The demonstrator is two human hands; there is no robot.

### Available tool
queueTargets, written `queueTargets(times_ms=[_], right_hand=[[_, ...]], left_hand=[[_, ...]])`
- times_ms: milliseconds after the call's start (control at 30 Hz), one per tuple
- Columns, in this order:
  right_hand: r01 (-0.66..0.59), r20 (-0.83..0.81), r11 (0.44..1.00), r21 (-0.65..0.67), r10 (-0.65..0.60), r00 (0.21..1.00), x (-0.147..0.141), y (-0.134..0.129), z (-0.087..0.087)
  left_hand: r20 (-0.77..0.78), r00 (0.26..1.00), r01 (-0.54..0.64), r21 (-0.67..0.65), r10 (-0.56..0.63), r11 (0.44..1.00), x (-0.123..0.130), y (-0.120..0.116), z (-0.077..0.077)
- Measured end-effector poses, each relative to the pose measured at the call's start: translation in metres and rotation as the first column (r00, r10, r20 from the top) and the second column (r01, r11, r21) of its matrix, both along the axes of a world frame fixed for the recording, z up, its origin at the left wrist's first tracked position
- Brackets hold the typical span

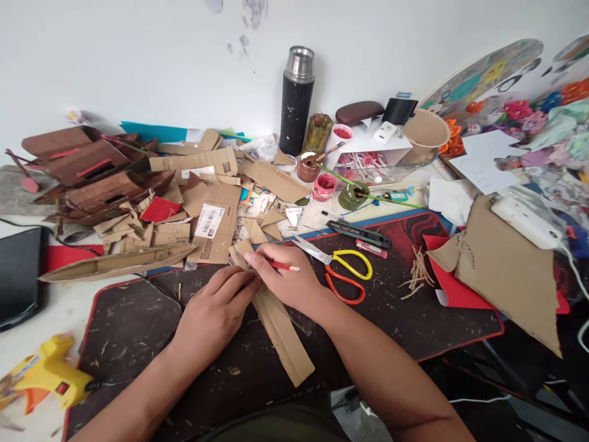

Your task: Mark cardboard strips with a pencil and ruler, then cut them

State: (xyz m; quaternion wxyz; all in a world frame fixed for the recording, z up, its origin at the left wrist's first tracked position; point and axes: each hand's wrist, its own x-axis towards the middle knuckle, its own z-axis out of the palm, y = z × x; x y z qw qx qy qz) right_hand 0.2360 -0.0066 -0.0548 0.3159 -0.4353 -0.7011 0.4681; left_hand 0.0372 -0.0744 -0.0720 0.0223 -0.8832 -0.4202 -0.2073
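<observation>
A long folded strip of brown cardboard lies slanted on the dark mat between my hands. My left hand is closed at the strip's upper part, fingers bent and pressed against it. Over the strip's far end, my right hand is closed around a red pencil, whose end sticks out past the fingers. The pencil's tip is hidden. Beside the strip, under my right wrist, shows the edge of a clear flat piece, too faint to name. Scissors with yellow and orange handles lie right of my right hand.
A box cutter lies behind the scissors. Cardboard scraps and brown model boats crowd the left back. Paint jars and a black thermos stand behind. A yellow glue gun sits at left, a cardboard sheet at right.
</observation>
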Motion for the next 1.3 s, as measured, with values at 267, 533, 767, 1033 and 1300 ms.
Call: queueTargets(times_ms=[267,533,767,1033,1300], right_hand=[[0.022,0.075,0.998,0.051,-0.026,0.997,0.003,0.001,0.002],[-0.003,0.098,0.997,0.082,-0.005,0.995,0.007,0.002,0.007],[0.005,0.137,0.995,0.103,-0.019,0.990,0.011,0.004,0.011],[-0.039,0.195,0.995,0.088,0.021,0.981,0.016,0.007,0.017],[-0.063,0.214,0.997,0.036,0.054,0.975,0.023,0.012,0.016]], left_hand=[[-0.007,1.000,0.011,-0.016,-0.011,1.000,-0.002,0.001,-0.001],[0.017,1.000,0.002,-0.015,-0.001,1.000,-0.001,0.000,-0.001],[0.004,1.000,-0.010,-0.026,0.011,1.000,-0.001,0.000,-0.002],[0.006,1.000,-0.015,-0.014,0.015,1.000,0.000,0.000,-0.002],[-0.019,1.000,-0.007,0.024,0.008,1.000,0.000,0.001,-0.001]])
